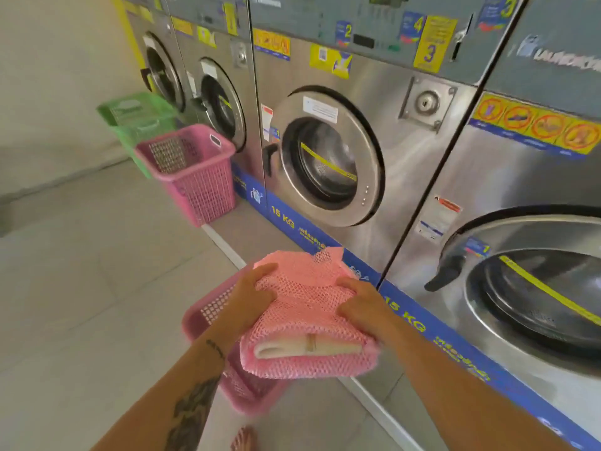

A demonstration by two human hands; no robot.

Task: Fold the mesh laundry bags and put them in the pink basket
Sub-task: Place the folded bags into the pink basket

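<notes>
Holding: both hands grip a folded pink mesh bag (305, 320) from either side, above a pink basket (208, 317).
Foot: a bare foot (244, 438) shows at the bottom edge, on the tiled floor (81, 304).
Left hand (250, 299): fingers curled over the bag's left edge, close together, thumb side hidden under the mesh.
Right hand (362, 307): fingers bent onto the bag's right side, thumb on top, pressing the folds.
Bag: folded into a thick pad, a white band visible through the mesh at its near edge, one loose corner sticking up at the far side.
Basket: directly below the bag and the left forearm, only its left rim and lower corner showing; whether the bag touches it I cannot tell.
Washers: a row of steel front-loaders along the right; the nearest door (536, 297) and the next door (328, 161) are shut.
Blue strip (292, 222): runs along the machine bases, marked 15 KG.
Far basket (192, 170): a second pink one stands by the machines farther down, something pale and meshy inside.
Green basket (140, 118): just behind the far pink one, near the wall.
</notes>
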